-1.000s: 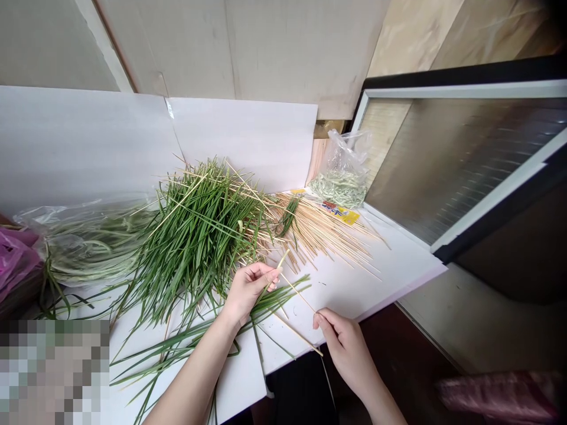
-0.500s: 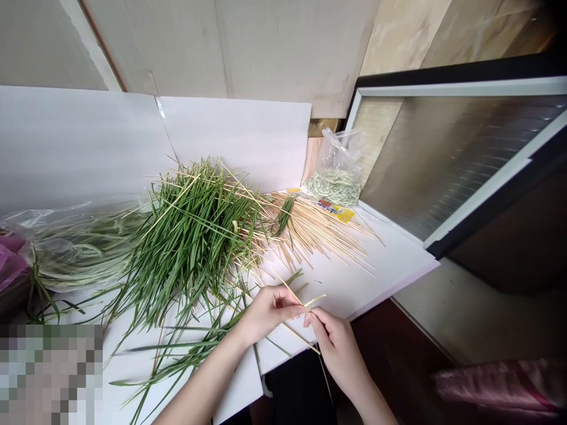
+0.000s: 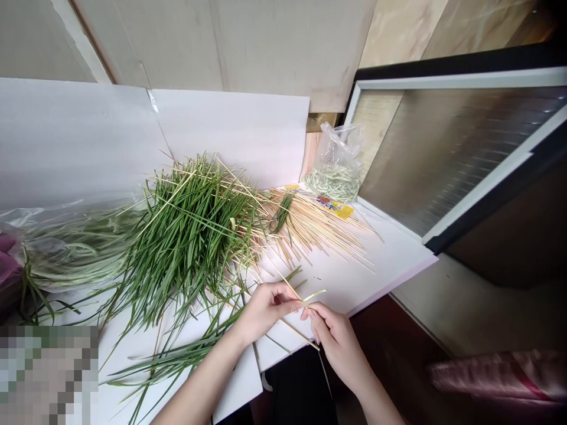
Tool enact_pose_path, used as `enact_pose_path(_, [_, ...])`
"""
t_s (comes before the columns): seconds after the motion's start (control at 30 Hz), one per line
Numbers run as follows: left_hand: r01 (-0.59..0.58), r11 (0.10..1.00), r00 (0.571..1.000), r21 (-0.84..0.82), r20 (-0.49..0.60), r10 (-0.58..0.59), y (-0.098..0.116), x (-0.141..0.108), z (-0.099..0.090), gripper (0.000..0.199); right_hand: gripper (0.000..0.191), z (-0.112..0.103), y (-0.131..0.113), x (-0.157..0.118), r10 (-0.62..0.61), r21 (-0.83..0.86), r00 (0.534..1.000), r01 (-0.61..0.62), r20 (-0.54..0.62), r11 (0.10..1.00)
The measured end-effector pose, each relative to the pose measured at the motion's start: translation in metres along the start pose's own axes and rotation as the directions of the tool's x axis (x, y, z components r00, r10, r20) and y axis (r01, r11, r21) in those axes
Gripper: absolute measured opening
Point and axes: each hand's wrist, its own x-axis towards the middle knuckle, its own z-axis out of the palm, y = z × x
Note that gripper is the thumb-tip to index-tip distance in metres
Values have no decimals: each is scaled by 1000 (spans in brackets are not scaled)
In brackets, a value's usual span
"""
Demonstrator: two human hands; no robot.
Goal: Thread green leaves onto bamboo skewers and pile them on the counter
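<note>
Near the table's front edge, my left hand [image 3: 271, 308] is closed in a pinch on a thin bamboo skewer [image 3: 282, 275] that slants up to the left. A pale green stalk end [image 3: 315, 294] sticks out beside its fingertips. My right hand [image 3: 331, 334] pinches close to the same spot, fingertips touching or nearly touching the left ones; what exactly lies between them is too small to make out. Below both hands a second length of skewer [image 3: 297, 333] shows. Long green garlic chives [image 3: 186, 353] lie under and left of my left forearm.
A big heap of garlic chives [image 3: 181, 236] rests on the white table [image 3: 390, 242], with many loose skewers [image 3: 319, 227] to its right. A clear bag of shredded greens [image 3: 332, 180] stands at the back right, another plastic bag [image 3: 75, 245] at the left. A glazed frame [image 3: 447, 153] borders the right.
The right hand has shifted slightly right and down, and the upper skewer length reaches further up to the left. The camera view has moved a little.
</note>
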Motion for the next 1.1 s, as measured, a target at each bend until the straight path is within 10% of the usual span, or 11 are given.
enact_pose_path(0.27, [-48,971,958,235,-266,111,5,5,-14,37,32,-35,5,0,71,-16,997,-71,-19,997])
enact_pose_path(0.5, [-150,595,963,790,-19,268,-8,12,-4,7,29,-52,16,-1,146,-43,985,-142,94,989])
enact_pose_path(0.6, [-64,768,952,637,-193,239,-5,11,-15,7,30,-52,18,0,174,-60,979,-168,111,984])
enact_pose_path(0.73, [-29,999,919,31,-393,39,0,9,-37,25,29,-49,17,1,160,-45,974,-155,159,987])
enact_pose_path(1.1, [-65,852,880,-519,-432,-196,3,11,-43,32,31,-46,24,5,93,-23,988,-91,124,996])
